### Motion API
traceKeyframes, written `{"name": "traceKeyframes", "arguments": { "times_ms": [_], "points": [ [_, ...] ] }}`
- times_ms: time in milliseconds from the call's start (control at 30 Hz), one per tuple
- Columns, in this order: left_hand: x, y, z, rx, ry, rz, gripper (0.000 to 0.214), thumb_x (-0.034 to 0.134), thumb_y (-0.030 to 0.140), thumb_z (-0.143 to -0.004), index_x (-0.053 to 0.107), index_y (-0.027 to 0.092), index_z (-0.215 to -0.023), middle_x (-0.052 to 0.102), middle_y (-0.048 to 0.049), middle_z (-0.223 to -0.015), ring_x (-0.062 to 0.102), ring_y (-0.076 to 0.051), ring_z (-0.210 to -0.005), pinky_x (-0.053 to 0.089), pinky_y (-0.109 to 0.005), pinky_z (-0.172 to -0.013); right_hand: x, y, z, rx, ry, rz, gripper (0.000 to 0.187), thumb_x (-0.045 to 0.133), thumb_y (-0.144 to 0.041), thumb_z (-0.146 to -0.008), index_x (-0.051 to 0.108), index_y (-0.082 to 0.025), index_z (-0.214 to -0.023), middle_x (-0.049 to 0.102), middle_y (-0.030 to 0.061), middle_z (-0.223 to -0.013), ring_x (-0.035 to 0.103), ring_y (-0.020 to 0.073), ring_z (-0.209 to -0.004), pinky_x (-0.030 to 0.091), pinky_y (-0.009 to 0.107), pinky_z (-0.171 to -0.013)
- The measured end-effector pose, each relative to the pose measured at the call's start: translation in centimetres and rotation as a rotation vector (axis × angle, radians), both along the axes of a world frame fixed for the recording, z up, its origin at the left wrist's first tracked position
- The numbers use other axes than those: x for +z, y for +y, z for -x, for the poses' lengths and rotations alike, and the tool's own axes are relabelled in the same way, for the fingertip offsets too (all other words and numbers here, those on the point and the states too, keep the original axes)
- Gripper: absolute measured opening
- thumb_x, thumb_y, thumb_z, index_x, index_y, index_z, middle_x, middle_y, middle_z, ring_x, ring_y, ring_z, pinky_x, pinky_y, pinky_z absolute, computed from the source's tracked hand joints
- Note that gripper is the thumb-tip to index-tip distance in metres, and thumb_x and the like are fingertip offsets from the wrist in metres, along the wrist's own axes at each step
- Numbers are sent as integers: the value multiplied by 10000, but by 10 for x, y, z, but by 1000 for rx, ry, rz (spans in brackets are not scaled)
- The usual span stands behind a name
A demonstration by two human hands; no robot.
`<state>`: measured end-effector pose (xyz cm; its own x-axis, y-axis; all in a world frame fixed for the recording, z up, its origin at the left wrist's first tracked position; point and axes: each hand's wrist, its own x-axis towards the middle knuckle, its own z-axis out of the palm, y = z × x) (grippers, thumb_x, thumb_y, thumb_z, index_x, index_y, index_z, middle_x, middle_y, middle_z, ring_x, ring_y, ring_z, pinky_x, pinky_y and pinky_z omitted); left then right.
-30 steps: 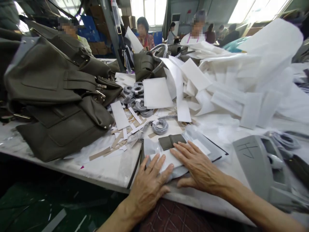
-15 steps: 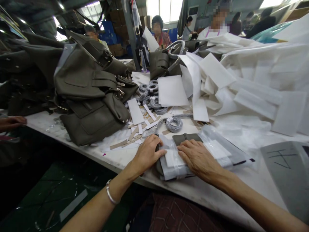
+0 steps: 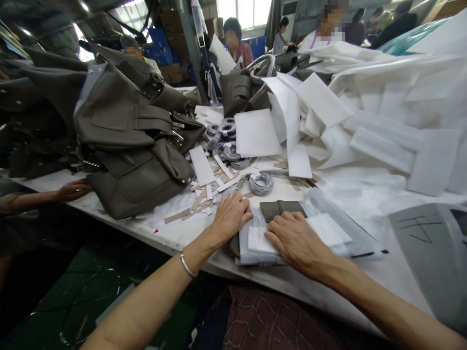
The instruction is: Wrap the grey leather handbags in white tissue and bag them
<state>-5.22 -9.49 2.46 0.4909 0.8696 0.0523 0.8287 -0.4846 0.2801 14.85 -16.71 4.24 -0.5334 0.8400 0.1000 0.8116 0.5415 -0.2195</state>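
A flat clear plastic bag [image 3: 330,233] with white paper and a dark olive leather piece [image 3: 282,209] in it lies at the front of the table [image 3: 175,233]. My left hand [image 3: 230,216] curls over the bag's left edge, fingers bent and gripping the plastic. My right hand [image 3: 296,241] lies on top of the bag, fingers together and pressing down on the white paper inside.
Olive leather handbags [image 3: 127,146] are piled at the left. White foam sheets and wrapping [image 3: 365,121] are heaped at the right. Grey coiled straps [image 3: 260,183] and paper scraps lie between. A grey tool [image 3: 434,253] sits at the right. Another person's hand [image 3: 73,189] rests at the table's left edge.
My left hand moved from flat on the bag to its left edge and closed on the plastic. My right hand stayed pressing. Another person's hand reached further in at the left.
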Motion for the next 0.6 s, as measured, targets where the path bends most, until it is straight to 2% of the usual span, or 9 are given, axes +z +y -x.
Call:
{"name": "traceKeyframes", "arguments": {
  "times_ms": [133,233,300,333,400,467,533,600],
  "points": [
    [1,-1,1,-6,-84,-17,60,661,238,-845,613,204,-832,560,-33,-916,527,-224,-926,425,-362,-852,-1,-12,5,-59,31,-70,297,413,-317,-1009,622,-204,-831,642,61,-845,534,223,-841,354,389,-817],
    [-2,-2,8,-10,-169,-38,81,626,232,-845,573,197,-795,551,-23,-887,538,-202,-907,449,-339,-852,7,-23,-5,-91,239,-115,218,467,-317,-990,653,-205,-1006,675,83,-1052,551,253,-1034,369,425,-949],
    [-7,-4,15,94,-314,-9,100,617,266,-832,548,194,-829,547,-31,-927,547,-206,-922,466,-350,-850,11,-39,-20,-165,473,-132,237,471,-333,-985,655,-222,-1085,672,85,-1132,545,261,-1115,372,442,-1005],
    [-9,-4,20,190,-437,56,160,635,300,-810,544,191,-884,551,-43,-985,550,-217,-955,470,-365,-860,11,-50,-30,-258,597,-96,250,471,-365,-983,667,-228,-1058,683,82,-1095,566,259,-1087,400,436,-988],
    [-12,-5,29,367,-664,241,377,678,393,-761,527,178,-1032,552,-83,-1131,563,-239,-1006,474,-390,-869,4,-77,-49,-554,855,91,322,497,-477,-954,684,-223,-890,696,74,-912,622,243,-903,484,398,-861],
    [-12,-5,36,432,-770,419,563,692,489,-745,495,168,-1163,555,-126,-1224,594,-243,-1004,483,-376,-829,-10,-103,-63,-888,1139,379,404,602,-591,-857,655,-199,-773,684,72,-793,639,231,-763,530,364,-724],
    [-8,-5,39,462,-842,627,639,707,534,-740,482,192,-1230,584,-122,-1233,615,-217,-978,472,-316,-771,-24,-121,-68,-1095,1447,694,458,708,-610,-762,653,-167,-865,708,97,-851,678,253,-798,562,362,-718],
    [-2,-6,39,520,-939,868,713,778,531,-673,486,220,-1244,627,-85,-1165,621,-188,-929,444,-267,-722,-30,-126,-64,-1166,1709,985,629,783,-569,-708,606,-121,-1113,715,153,-1011,695,297,-943,573,399,-822]
  ]
}}
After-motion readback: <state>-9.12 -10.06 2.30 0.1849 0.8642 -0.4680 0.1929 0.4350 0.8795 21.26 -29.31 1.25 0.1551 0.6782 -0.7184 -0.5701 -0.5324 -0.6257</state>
